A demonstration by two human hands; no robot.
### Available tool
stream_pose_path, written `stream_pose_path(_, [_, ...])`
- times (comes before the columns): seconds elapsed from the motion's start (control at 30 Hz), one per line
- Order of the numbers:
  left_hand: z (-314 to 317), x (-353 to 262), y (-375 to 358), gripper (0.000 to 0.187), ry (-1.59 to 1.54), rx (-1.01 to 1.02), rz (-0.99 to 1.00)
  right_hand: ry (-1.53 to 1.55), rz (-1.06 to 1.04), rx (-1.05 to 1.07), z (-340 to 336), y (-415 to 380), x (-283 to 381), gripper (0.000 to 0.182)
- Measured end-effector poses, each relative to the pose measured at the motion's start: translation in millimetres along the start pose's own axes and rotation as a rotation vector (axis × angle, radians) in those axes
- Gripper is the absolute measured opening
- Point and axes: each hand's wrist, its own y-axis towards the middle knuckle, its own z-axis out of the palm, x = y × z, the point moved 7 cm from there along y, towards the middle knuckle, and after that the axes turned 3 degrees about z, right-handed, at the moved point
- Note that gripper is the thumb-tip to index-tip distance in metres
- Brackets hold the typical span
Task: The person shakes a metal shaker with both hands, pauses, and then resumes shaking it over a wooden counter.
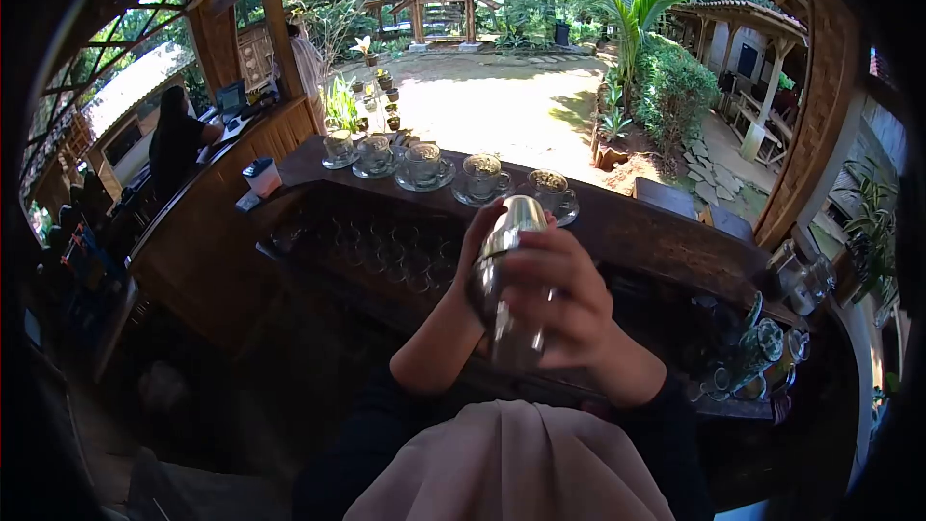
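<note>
Head view: right hand (pixel 569 304) fingers (pixel 540 260) wrapped tight round steel shaker (pixel 506 275), left hand (pixel 482 232) fingers curled on its far side, held above the desk (pixel 637 222). Five glass cups (pixel 482 177) at 12 o'clock, open garden beyond.

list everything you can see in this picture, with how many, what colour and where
Shiny metal cocktail shaker: one, silver, held up in front of the chest, tilted.
Clear glass cups on saucers: five, in a row on the dark wooden counter.
Small white tub with dark lid: one, at the counter's left corner.
Upturned clear glasses: many, on the shelf below the counter.
Glass jars and bottles: several, clear and greenish, at the right end.
Seated person in dark top: one, at the left bar.
Green palm: one, in the garden behind.
Left hand: wrapped round the shaker's far side.
Right hand: gripping the shaker's near side.
</note>
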Motion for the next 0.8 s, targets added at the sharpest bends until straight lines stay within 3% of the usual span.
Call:
stream_pose_path(0.03, [48.5, 4.1, -7.3, 0.063, 0.171, 0.165, 0.178, -0.183, -0.269, 0.110, 3.2, 1.3, 41.2, 0.020])
stream_pose_path(0.07, [82.2, 3.6, -15.5, 0.070, 0.344, 0.333, 0.357, -0.125, -0.398, 0.103, 6.1, -3.4, 70.3, 0.018])
stream_pose_path(0.1, [109.7, 8.0, -19.8, 0.073, 0.455, 0.650, 0.388, -0.105, -0.647, 0.115, 9.0, -10.2, 85.2, 0.020])
stream_pose_path(0.13, [128.2, 14.3, -28.9, 0.078, 0.559, 0.971, 0.414, -0.113, -0.650, 0.118, 13.7, -12.6, 78.8, 0.020])
stream_pose_path(0.2, [117.7, 7.9, -26.9, 0.075, 0.591, 0.895, 0.356, -0.074, -0.759, -0.039, 14.6, -30.7, 65.1, 0.019])
stream_pose_path(0.27, [37.1, -18.7, 6.4, 0.049, 0.146, 0.234, 0.103, -0.144, -0.410, 0.105, 19.6, -17.5, 2.3, 0.021])
stream_pose_path(0.3, [-30.7, -42.0, 19.1, 0.047, 0.062, 0.221, 0.173, -0.064, -0.102, 0.138, 24.8, -20.7, -44.0, 0.036])
stream_pose_path(0.33, [-83.5, -59.7, 30.8, 0.045, -0.020, 0.213, 0.243, -0.038, 0.273, 0.034, 26.9, -31.0, -86.7, 0.049])
stream_pose_path(0.37, [-72.8, -53.8, 28.9, 0.045, -0.017, 0.217, 0.236, 0.024, 0.565, -0.176, 22.3, -41.9, -111.9, 0.053])
stream_pose_path(0.47, [-35.4, -36.5, 22.4, 0.043, 0.137, 0.013, 0.296, -0.035, 0.336, -0.102, 2.4, -13.5, -62.3, 0.042])
stream_pose_path(0.5, [-11.3, -18.7, 18.3, 0.045, 0.010, 0.002, 0.024, -0.085, 0.112, -0.008, 0.0, 3.7, -18.7, 0.033])
stream_pose_path(0.53, [15.8, -3.0, 13.2, 0.045, 0.003, -0.001, 0.028, -0.132, -0.113, 0.085, 1.4, 11.3, 21.3, 0.024])
stream_pose_path(0.6, [102.6, 9.9, -9.4, 0.053, 0.359, 0.664, 0.348, -0.068, -0.531, 0.097, 7.1, -9.7, 75.4, 0.016])
stream_pose_path(0.63, [99.1, 9.8, -6.4, 0.053, 0.358, 0.665, 0.352, -0.065, -0.532, 0.100, 17.3, -22.1, 70.0, 0.016])
stream_pose_path(0.7, [92.7, 16.0, -9.1, 0.058, 0.466, 0.758, 0.345, -0.020, -0.703, -0.195, 19.9, -63.6, 60.5, 0.015])
stream_pose_path(0.73, [69.4, 11.5, -4.4, 0.052, 0.284, 0.394, 0.373, -0.056, -0.498, -0.003, -7.4, -20.3, 50.7, 0.019])
stream_pose_path(0.77, [44.9, 15.1, 6.2, 0.049, 0.008, 0.278, 0.163, -0.109, -0.377, 0.041, -8.0, -17.1, 14.0, 0.024])
stream_pose_path(0.8, [6.7, 16.2, 15.4, 0.047, -0.267, 0.161, -0.044, -0.020, -0.033, 0.080, -5.1, -22.3, -31.0, 0.037])
